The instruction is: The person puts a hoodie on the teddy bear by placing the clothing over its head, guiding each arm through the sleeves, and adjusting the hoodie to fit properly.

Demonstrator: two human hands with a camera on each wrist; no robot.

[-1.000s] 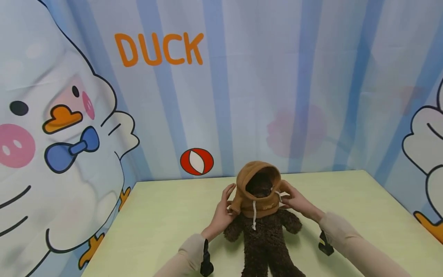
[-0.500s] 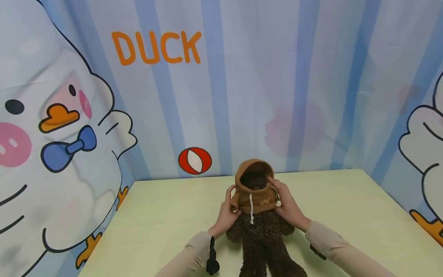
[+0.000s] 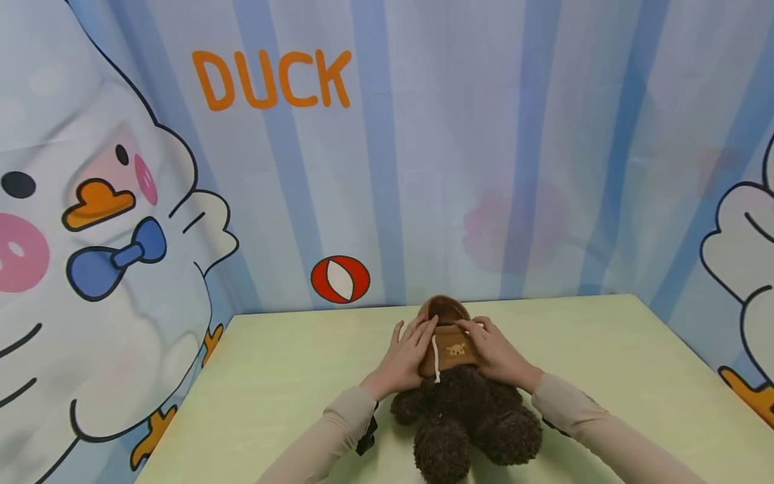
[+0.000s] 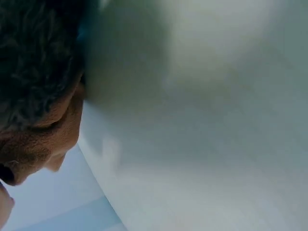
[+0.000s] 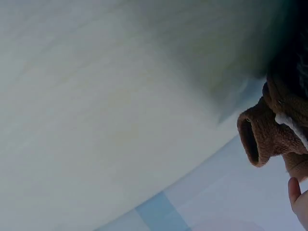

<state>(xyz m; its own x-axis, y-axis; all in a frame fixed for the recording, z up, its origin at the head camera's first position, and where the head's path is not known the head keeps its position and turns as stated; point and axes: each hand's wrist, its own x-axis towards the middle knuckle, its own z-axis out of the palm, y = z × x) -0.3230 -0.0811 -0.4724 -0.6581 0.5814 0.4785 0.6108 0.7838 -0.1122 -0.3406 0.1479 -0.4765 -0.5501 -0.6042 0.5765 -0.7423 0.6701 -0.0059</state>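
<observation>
A dark brown plush bear (image 3: 456, 396) has a small brown hoodie (image 3: 456, 363) over its head, with the hood opening at the top. A white drawstring and a small animal face show on the hoodie's front. My left hand (image 3: 402, 359) grips the hoodie's left side, fingers over the front by the hood opening. On the other side my right hand (image 3: 498, 353) holds the hoodie, fingertips on the front edge. The right wrist view shows an empty sleeve (image 5: 269, 134) sticking out and the fingertips (image 5: 295, 192) below. Dark fur (image 4: 33, 62) fills the left wrist view's corner.
The pale yellow-green table (image 3: 302, 363) carries the bear near its far middle. Behind it hangs a blue striped cloth backdrop (image 3: 447, 134) with printed ducks and orange lettering. A black wrist strap (image 3: 367, 437) shows under the left sleeve.
The hoodie and bear's head have tipped back and lower, and the bear's feet have come up toward the camera. My left fingers have moved onto the hoodie's front; the right hand has closed in.
</observation>
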